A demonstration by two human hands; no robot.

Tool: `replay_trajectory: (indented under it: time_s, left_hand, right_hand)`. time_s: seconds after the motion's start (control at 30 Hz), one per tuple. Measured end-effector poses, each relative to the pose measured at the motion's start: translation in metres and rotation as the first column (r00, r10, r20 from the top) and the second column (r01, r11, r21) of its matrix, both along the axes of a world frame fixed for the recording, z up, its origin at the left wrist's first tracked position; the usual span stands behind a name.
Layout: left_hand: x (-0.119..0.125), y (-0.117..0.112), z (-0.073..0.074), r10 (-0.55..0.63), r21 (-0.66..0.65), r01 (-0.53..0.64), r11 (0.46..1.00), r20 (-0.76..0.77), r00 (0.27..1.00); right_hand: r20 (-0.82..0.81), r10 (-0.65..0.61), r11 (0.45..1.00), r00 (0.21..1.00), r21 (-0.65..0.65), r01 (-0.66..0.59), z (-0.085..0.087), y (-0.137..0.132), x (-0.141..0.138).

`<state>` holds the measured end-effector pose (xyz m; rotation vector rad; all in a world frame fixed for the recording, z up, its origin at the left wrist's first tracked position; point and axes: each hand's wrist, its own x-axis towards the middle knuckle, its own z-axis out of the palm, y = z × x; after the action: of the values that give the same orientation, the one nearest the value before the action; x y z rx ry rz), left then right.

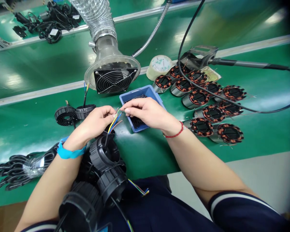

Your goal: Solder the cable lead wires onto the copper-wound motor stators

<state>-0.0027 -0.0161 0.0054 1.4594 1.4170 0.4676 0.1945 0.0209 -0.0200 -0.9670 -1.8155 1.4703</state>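
Note:
My left hand (pixel 99 120) is closed, thumb and fingers pinching the stripped-end wires (pixel 113 124), which are yellow-green, blue and brown. These wires rise from a black cable inside a round black plastic housing (pixel 101 154) below the hand. With thumb and forefinger, my right hand (pixel 145 112) pinches a small dark piece (pixel 122 110) at the tip of the blue wire; its exact shape is too small to tell. Under the right hand stands a blue bin (pixel 137 129) holding many thin black pieces, partly covered by that hand.
Several wound copper stators (pixel 203 127) stand on the right of the green bench, beside a tape roll (pixel 159 66). A fume extractor with fan (pixel 116 80) hangs behind the bin. A soldering iron (pixel 241 63) rests in its holder. Bundled black cables (pixel 26 167) lie left; more housings (pixel 79 206) crowd the front.

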Motion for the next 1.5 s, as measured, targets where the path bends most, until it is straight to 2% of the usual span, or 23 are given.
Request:
replay_trajectory:
  time_s: [0.1, 0.2, 0.27, 0.4, 0.6, 0.67, 0.8, 1.0, 1.1, 1.23, 1.3, 1.37, 1.43, 1.5]
  left_hand:
    - [0.0012, -0.001, 0.0007, -0.03, -0.002, 0.03, 1.0, -0.01, 0.999]
    - [0.0023, -0.0015, 0.0018, -0.065, 0.0, 0.065, 0.998, -0.011, 0.998]
    - [0.0025, -0.0016, 0.0026, -0.074, 0.008, 0.074, 0.997, -0.008, 0.997]
    - [0.0025, -0.0014, 0.0036, -0.078, 0.005, 0.078, 0.997, -0.008, 0.997]
    - [0.0029, -0.0007, 0.0027, -0.082, 0.006, 0.082, 0.997, -0.016, 0.997]
    - [0.0025, -0.0005, 0.0022, -0.088, 0.01, 0.088, 0.996, -0.019, 0.996]
    - [0.0014, -0.0007, 0.001, -0.085, 0.011, 0.085, 0.996, -0.015, 0.996]
    - [0.0021, -0.0009, 0.0014, -0.098, 0.027, 0.1, 0.995, -0.053, 0.994]
    - [0.0016, -0.0004, 0.0017, -0.11, 0.021, 0.112, 0.994, -0.065, 0.992]
    - [-0.0001, -0.0002, 0.0016, -0.118, 0.019, 0.12, 0.993, -0.076, 0.99]
    - [-0.0006, -0.0003, 0.0015, -0.117, 0.023, 0.119, 0.993, -0.075, 0.99]
    - [-0.0006, -0.0003, 0.0011, -0.112, 0.03, 0.114, 0.993, -0.063, 0.992]
    - [-0.0004, -0.0004, 0.0007, -0.105, 0.028, 0.106, 0.994, -0.05, 0.993]
    - [-0.0002, -0.0006, 0.0006, -0.098, 0.017, 0.099, 0.995, -0.044, 0.994]
  right_hand:
    - [-0.122, -0.092, 0.989, 0.988, -0.126, 0.076, -0.0015, 0.0009, 0.0011]
    - [-0.165, -0.153, 0.985, 0.974, -0.104, 0.137, -0.003, 0.0006, -0.0015]
    - [-0.169, -0.131, 0.989, 0.977, -0.097, 0.116, -0.0029, -0.0002, -0.0037]
    - [-0.197, -0.083, 0.979, 0.977, -0.197, 0.043, -0.0014, -0.0016, -0.0061]
    - [-0.185, -0.047, 0.982, 0.982, -0.19, 0.012, -0.0012, -0.0016, -0.0062]
    - [-0.137, -0.033, 0.989, 0.99, -0.147, 0.013, -0.0013, -0.0011, -0.0051]
    - [0.044, -0.066, 0.997, 0.997, 0.034, 0.065, -0.0005, -0.0003, -0.0025]
    - [0.039, -0.085, 0.996, 0.996, 0.014, 0.085, -0.0007, -0.0009, -0.0044]
    - [0.108, -0.088, 0.993, 0.99, 0.089, 0.079, -0.0005, -0.0024, -0.0058]
    - [0.248, -0.094, 0.964, 0.964, 0.266, 0.026, 0.0011, -0.0054, -0.0075]
    - [0.265, -0.089, 0.94, 0.96, 0.341, -0.007, 0.0015, -0.0055, -0.007]
    - [0.252, -0.139, 0.922, 0.958, 0.386, 0.032, 0.0008, -0.0036, -0.0048]
    - [0.325, -0.26, 0.902, 0.909, 0.417, 0.109, -0.0011, -0.0005, -0.0017]
    - [0.512, -0.325, 0.886, 0.795, 0.46, 0.065, -0.0043, 0.0024, 0.0002]
